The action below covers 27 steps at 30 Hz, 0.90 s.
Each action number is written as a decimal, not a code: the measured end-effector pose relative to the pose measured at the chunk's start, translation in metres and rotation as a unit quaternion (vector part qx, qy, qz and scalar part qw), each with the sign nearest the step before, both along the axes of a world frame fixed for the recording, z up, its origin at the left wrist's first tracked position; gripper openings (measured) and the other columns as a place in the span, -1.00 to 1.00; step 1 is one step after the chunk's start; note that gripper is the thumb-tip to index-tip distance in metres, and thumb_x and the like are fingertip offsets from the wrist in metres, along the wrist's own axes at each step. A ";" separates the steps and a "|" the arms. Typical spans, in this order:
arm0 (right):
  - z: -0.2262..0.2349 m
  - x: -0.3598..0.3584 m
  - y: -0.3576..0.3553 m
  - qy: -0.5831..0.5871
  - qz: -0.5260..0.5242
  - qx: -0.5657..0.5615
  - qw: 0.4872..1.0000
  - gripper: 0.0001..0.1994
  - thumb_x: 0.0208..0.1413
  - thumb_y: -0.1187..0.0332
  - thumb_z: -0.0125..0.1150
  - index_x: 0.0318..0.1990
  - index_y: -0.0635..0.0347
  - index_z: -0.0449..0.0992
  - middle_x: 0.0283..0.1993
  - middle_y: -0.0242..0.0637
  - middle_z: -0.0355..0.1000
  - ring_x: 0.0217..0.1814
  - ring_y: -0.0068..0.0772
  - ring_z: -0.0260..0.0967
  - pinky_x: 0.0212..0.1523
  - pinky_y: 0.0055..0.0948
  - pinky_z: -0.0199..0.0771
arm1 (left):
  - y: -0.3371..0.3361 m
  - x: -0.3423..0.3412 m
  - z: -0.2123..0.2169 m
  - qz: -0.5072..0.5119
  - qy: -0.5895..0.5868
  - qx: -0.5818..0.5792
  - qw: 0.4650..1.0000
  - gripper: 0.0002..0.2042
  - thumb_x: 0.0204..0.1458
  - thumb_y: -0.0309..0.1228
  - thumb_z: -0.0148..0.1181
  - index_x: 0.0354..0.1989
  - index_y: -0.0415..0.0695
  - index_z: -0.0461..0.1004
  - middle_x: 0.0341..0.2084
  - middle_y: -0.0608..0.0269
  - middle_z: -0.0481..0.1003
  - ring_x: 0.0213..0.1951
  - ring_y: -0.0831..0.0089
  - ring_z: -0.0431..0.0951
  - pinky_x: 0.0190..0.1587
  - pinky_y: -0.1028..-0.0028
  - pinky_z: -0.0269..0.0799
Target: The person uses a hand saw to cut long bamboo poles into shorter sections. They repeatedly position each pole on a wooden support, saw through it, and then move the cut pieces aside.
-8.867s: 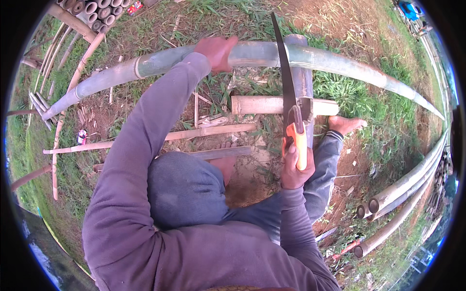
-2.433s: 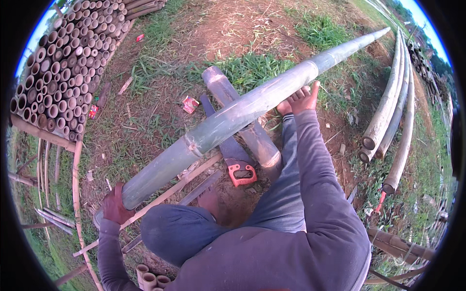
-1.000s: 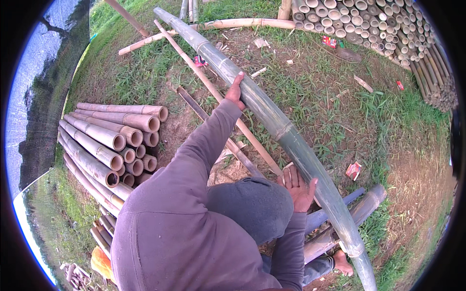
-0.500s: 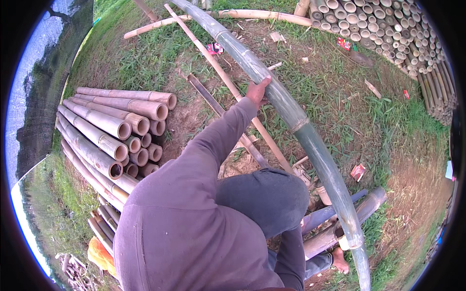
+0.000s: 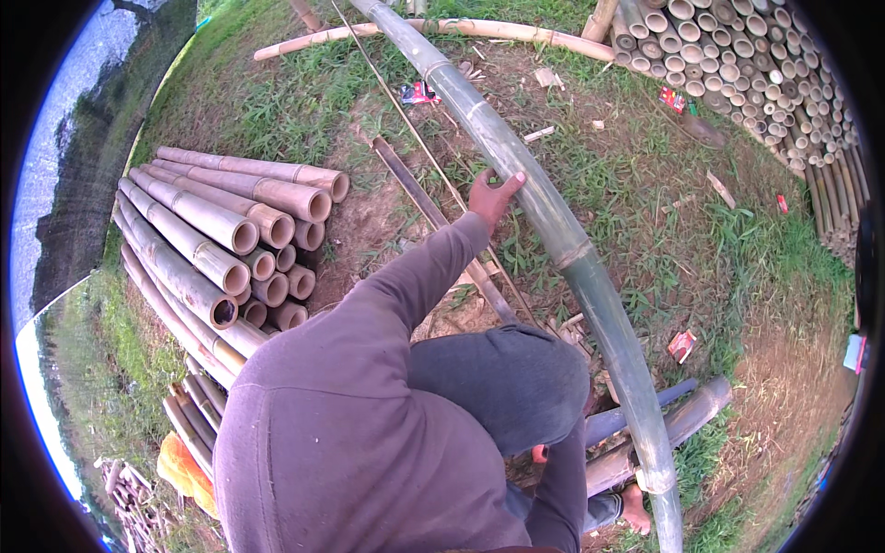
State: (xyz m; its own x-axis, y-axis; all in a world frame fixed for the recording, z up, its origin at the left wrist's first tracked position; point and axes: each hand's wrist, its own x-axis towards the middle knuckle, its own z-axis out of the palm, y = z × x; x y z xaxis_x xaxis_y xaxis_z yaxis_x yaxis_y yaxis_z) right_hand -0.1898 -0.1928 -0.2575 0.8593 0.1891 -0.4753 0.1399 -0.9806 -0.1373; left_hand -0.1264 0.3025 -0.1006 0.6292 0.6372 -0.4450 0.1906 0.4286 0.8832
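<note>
A long green bamboo pole [image 5: 595, 276] runs from the top middle to the lower right. My left hand [image 5: 495, 198] is closed on its left edge about midway, thumb on top, fingers partly hidden. My right forearm [image 5: 560, 493] goes down beside my bent knee [image 5: 502, 382]; only a bit of the right hand [image 5: 539, 453] shows, its fingers hidden. Under the pole's lower part lie a thick bamboo piece [image 5: 696, 412] and a bluish pole [image 5: 604, 424]. Left of the pole are a thin bamboo strip [image 5: 406, 118], seen edge-on, and a half-split bamboo piece [image 5: 403, 177].
Cut bamboo poles [image 5: 198, 235] are stacked at left, and a large stack of bamboo [image 5: 714, 55] stands at the far right. A pale bamboo length [image 5: 516, 33] lies across the back. Wood chips and red wrappers [image 5: 681, 346] litter the grass. My bare foot [image 5: 634, 510] is at lower right.
The thin strip has turned from its flat face to its edge. The green pole's lower end has shifted left. My left hand now has its thumb on the pole's edge. The view has moved slightly.
</note>
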 end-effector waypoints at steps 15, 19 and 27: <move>-0.036 -0.020 -0.051 -0.086 0.086 0.032 0.992 -0.59 0.22 0.29 0.32 0.21 0.07 0.51 0.23 0.02 0.46 0.38 0.18 0.34 0.35 0.08 0.36 | 0.009 -0.048 -0.147 0.086 0.100 -0.011 0.991 -0.44 0.21 -0.10 0.37 0.21 -0.26 0.42 -0.07 -0.05 0.55 -0.13 0.12 0.64 -0.06 0.08 0.60; -0.019 -0.031 -0.058 -0.048 0.003 0.168 0.985 -0.59 0.21 0.23 0.35 0.17 0.10 0.50 0.16 0.05 0.49 0.27 0.21 0.41 0.26 0.12 0.42 | -0.016 -0.040 -0.092 0.175 0.061 -0.121 0.975 -0.59 0.34 0.00 0.17 0.00 -0.14 0.46 -0.34 0.17 0.48 -0.35 0.26 0.55 -0.28 0.13 0.56; 0.110 -0.063 -0.035 -0.092 0.081 0.132 0.984 -0.49 0.20 0.13 0.38 0.24 0.12 0.45 0.12 0.03 0.55 0.10 0.23 0.52 0.13 0.17 0.49 | -0.010 -0.037 -0.051 0.256 -0.029 -0.103 0.961 -0.59 0.45 0.05 -0.09 -0.19 -0.07 0.39 -0.56 0.37 0.27 -0.58 0.46 0.31 -0.47 0.30 0.33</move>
State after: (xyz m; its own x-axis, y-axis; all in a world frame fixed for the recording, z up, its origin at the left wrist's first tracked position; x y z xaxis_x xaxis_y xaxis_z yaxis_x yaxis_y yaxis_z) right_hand -0.2524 -0.2283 -0.1475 0.8748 0.4262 -0.2302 0.3378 -0.8774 -0.3408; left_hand -0.1631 0.2921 -0.1514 0.2847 0.7725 -0.5676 -0.1390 0.6191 0.7729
